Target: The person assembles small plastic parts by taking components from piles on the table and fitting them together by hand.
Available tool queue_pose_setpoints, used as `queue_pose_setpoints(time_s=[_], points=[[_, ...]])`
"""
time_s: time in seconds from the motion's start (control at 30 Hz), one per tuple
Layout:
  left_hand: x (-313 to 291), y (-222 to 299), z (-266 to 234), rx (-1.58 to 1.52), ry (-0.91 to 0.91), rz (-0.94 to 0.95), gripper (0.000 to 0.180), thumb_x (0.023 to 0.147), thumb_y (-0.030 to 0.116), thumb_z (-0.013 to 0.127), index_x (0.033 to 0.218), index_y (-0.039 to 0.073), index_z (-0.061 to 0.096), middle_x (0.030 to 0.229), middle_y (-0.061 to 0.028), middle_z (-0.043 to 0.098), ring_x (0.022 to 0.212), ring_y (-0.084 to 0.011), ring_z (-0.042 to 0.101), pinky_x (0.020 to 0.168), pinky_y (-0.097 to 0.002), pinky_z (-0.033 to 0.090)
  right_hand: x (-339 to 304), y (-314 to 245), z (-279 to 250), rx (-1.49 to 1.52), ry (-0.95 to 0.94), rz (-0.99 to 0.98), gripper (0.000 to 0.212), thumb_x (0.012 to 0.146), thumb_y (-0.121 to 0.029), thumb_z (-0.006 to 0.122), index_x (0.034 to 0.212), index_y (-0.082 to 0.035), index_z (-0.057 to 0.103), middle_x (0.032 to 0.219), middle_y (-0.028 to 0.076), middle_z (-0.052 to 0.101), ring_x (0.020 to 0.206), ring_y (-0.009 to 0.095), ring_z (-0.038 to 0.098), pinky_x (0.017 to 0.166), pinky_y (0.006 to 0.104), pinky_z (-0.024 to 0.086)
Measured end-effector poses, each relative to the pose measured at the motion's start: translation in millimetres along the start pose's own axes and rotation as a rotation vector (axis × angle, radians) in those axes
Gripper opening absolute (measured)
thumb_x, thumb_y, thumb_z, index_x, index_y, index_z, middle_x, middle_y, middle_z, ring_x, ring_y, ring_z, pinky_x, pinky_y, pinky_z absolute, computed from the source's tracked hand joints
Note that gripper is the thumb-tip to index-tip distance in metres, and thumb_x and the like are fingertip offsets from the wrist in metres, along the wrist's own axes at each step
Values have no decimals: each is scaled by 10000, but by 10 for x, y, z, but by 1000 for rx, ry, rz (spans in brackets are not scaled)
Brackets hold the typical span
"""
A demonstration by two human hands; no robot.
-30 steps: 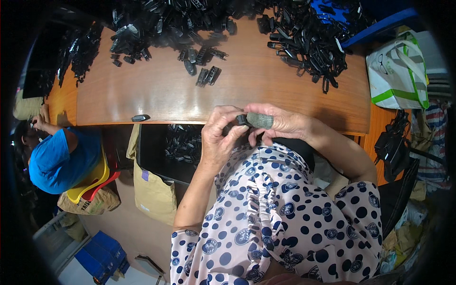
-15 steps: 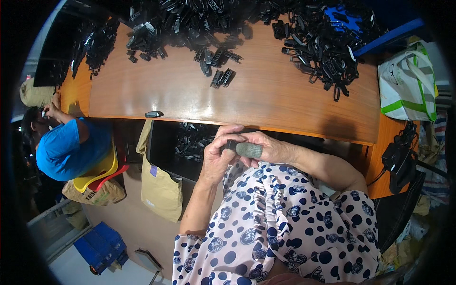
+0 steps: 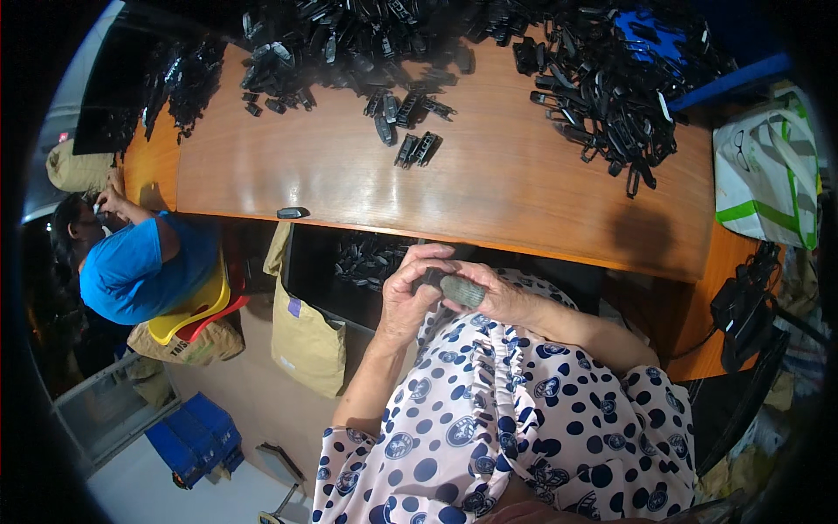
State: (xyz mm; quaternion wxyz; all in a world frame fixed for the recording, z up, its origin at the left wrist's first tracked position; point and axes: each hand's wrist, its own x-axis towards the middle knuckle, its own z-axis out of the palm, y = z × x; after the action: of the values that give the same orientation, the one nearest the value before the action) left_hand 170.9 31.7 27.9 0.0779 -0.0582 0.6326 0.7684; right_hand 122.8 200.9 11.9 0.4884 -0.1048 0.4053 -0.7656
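Observation:
Just below the table's front edge, my left hand and my right hand meet with curled fingers. Between them they pinch a small black plastic part, mostly covered by the fingers. A grey-green knitted finger cover sits on my right thumb. Close by, under the tabletop, a dark open drawer holds several black plastic pieces. One black oval piece lies alone at the table's front edge. Farther back lie two ribbed black pieces side by side.
Heaps of black parts cover the back of the wooden table. A white-green bag stands at right, above a black power adapter. A beige bag hangs by the drawer. At left sits a person in blue.
My hands stay together, but my fingers have shifted around the black part and now hide more of it. The covered right thumb has tilted downward. The whole view has shifted slightly.

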Motion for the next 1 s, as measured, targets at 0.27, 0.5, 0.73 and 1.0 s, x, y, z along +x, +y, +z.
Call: queue_pose_setpoints(time_s=[0.27,0.5,0.73,1.0], points=[[-76,-77,-46,110,-16,60,177,813,26,591,979,8,649,1162,-116,538,860,-151,602,722,-243,491,-20,71,73,-267,52,-110,305,957,-277,522,1183,-71,539,800,-15,511,711,62,481,627,226,425],[-256,-86,52,-281,50,-95,211,883,193,634,994,13,621,1168,-107,541,805,-103,540,709,-232,460,-73,157,146,54,-7,-54,193,953,-224,520,1023,-46,550,769,-32,483,642,44,423,537,189,357],[-191,-111,-20,488,174,270,337,884,294,617,1078,20,584,1091,-120,532,914,-179,538,813,-285,443,120,158,-12,421,-45,148,262,920,-275,591,1066,-70,519,754,-12,530,575,50,480,452,162,315],[-244,-6,88,-80,277,-315,204,902,124,608,1080,26,588,857,3,563,724,-47,483,595,-172,398,110,-94,-35,-207,198,-159,308,860,-40,627,1126,-25,472,956,25,574,899,96,567,789,235,472]])
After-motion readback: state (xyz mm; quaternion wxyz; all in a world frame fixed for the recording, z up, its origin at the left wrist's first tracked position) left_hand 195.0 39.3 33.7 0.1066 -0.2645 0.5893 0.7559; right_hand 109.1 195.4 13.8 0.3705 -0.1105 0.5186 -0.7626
